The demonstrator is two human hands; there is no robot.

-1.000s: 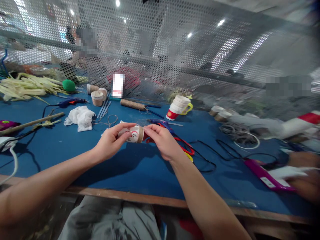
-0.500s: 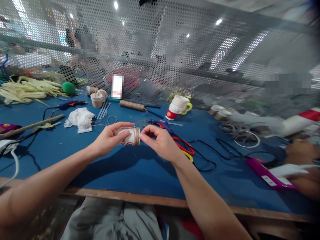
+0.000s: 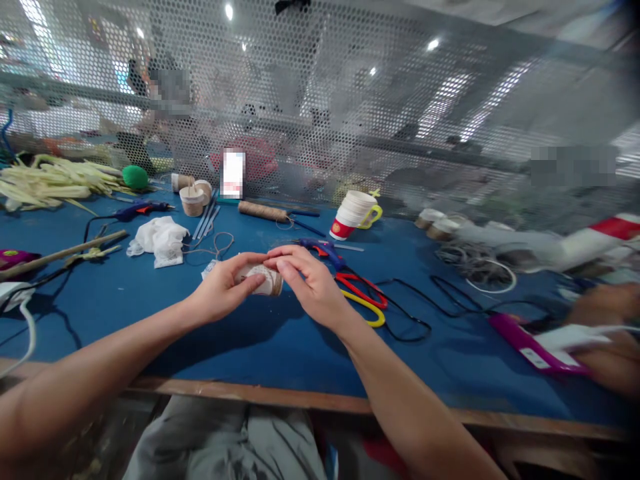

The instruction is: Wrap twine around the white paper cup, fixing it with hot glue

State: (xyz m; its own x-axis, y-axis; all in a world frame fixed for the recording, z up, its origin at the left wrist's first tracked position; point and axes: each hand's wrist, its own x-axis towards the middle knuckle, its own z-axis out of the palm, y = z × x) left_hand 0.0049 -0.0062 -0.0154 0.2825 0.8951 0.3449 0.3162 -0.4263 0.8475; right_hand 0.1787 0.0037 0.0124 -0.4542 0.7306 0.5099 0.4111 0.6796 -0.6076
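Note:
A small white paper cup (image 3: 270, 286) lies on its side between my hands above the table, with brown twine wound around its right end. My left hand (image 3: 223, 288) is closed around the cup, thumb on the near side and fingers over the top. My right hand (image 3: 313, 283) reaches over the wound end, its fingertips at the top of the cup near my left fingertips. Whether the right fingers pinch a strand of twine is hidden. Just behind the hands lies a blue glue gun (image 3: 327, 253), and scissors with red and yellow handles (image 3: 367, 313) lie to the right.
Stacked paper cups (image 3: 353, 215), a twine roll (image 3: 263, 211), twine-wrapped cups (image 3: 192, 200) and a phone (image 3: 233, 175) stand or lie at the back. A crumpled white cloth (image 3: 160, 240) is at left. Black cable leads toward a purple power strip (image 3: 535, 343) beside another person's arm.
My right hand has shifted from pinching at the cup's right end to lying over its top. The cup has tilted slightly, its right end dipping. More of the yellow scissor handle shows.

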